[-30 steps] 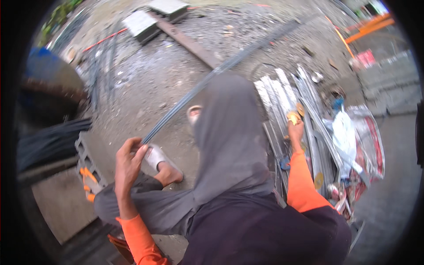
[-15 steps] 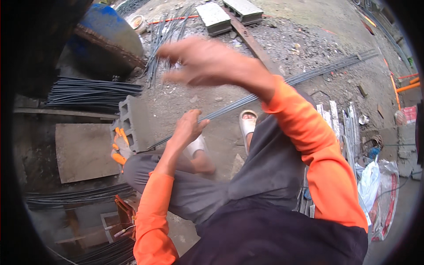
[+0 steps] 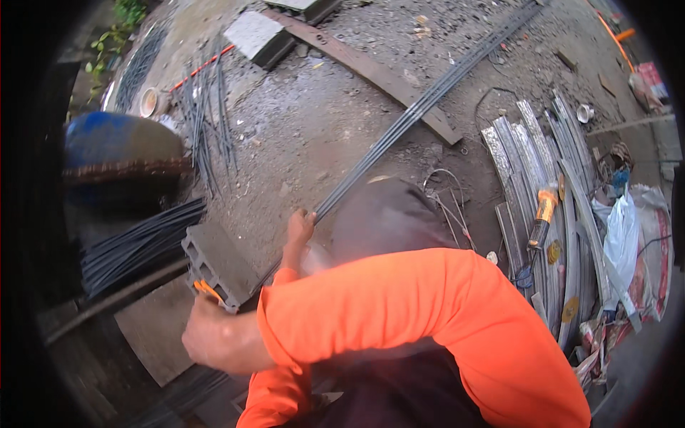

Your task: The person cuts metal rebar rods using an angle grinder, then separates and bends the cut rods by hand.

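A long bundle of dark steel rods (image 3: 421,107) runs from the upper right down to a grey hollow concrete block (image 3: 214,264) and rests on it. My left hand (image 3: 300,230) is shut around the bundle just above my grey-trousered knee (image 3: 389,214). My right arm in an orange sleeve crosses my body to the left. My right hand (image 3: 214,342) sits just below the block, against an orange-handled tool (image 3: 205,289). Its fingers are turned away, so its grip on the tool is hidden.
A blue drum (image 3: 114,143) and a stack of dark rods (image 3: 135,250) lie at the left, thin loose rods (image 3: 207,121) above them. Flat metal strips (image 3: 542,178), another orange-handled tool (image 3: 546,207) and a white bag (image 3: 621,235) lie at the right. A rusty beam (image 3: 371,71) crosses the gravel.
My right arm has swung from the right side across my body and down to the block at the left. My left hand has stayed on the rod bundle.
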